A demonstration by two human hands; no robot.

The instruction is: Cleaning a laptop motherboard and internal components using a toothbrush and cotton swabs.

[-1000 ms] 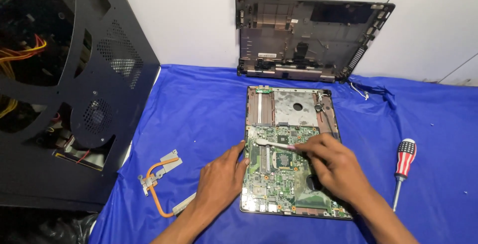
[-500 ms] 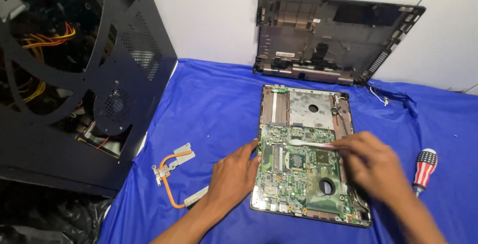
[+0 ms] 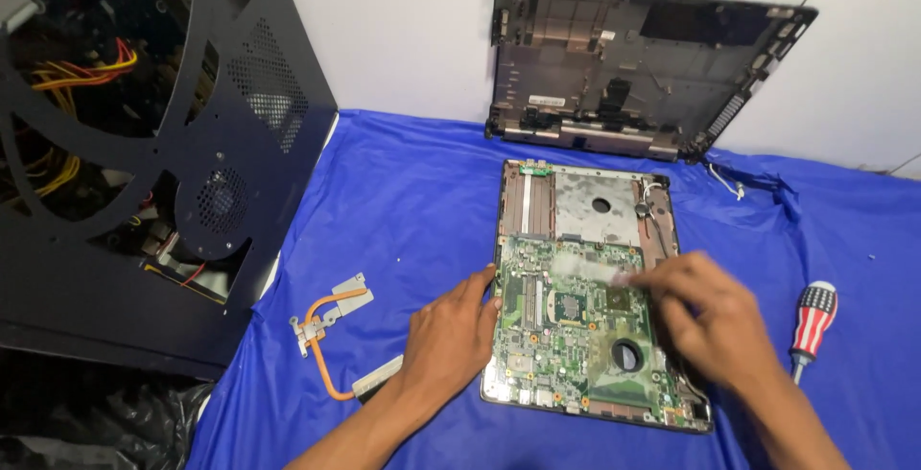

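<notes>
Green laptop motherboard (image 3: 576, 331) bared in its shell, flat on blue-covered tabletop (image 3: 413, 192); copper heat pipe (image 3: 326, 331) already out. Left hand (image 3: 446, 336) open, steadying the edge; right hand (image 3: 710, 312) blurred, possibly pinching a strip.

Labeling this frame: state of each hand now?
Left hand: open, flat against the motherboard left edge.
Right hand: blurred over the board; grip cannot be told.

Two hands, left hand (image 3: 449, 336) and right hand (image 3: 715, 312), over one green circuit board (image 3: 576, 336). One screwdriver (image 3: 809, 324), one copper heat pipe (image 3: 331, 331), one black computer case (image 3: 144, 144), one dark laptop shell (image 3: 633, 72), one blue-covered surface (image 3: 413, 192).
</notes>
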